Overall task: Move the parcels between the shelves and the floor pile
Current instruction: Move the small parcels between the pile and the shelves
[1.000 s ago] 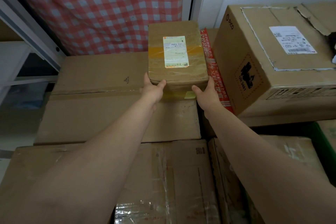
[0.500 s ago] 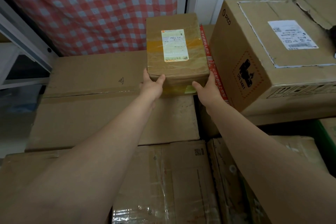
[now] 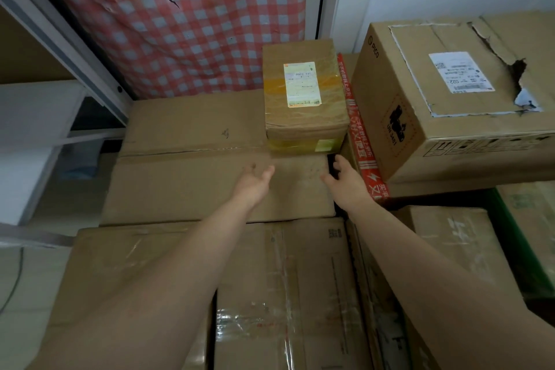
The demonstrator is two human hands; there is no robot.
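Observation:
A small taped brown parcel (image 3: 303,117) with a white label rests on a wide flat carton (image 3: 192,183) at the top of the pile, against the checked curtain. My left hand (image 3: 253,182) hovers a little in front of it, fingers relaxed, holding nothing. My right hand (image 3: 345,180) is just below the parcel's right front corner, fingers spread and apart from it. Both hands are off the parcel.
A big carton (image 3: 450,135) with a torn lid and a shipping label stands to the right, a red-taped box (image 3: 365,159) wedged beside it. More taped cartons (image 3: 285,294) are stacked below. A white shelf frame (image 3: 36,135) is at left, a green crate edge (image 3: 516,237) at right.
Both hands have let go of the small parcel and drawn back toward me. The parcel now stands alone on the flat carton.

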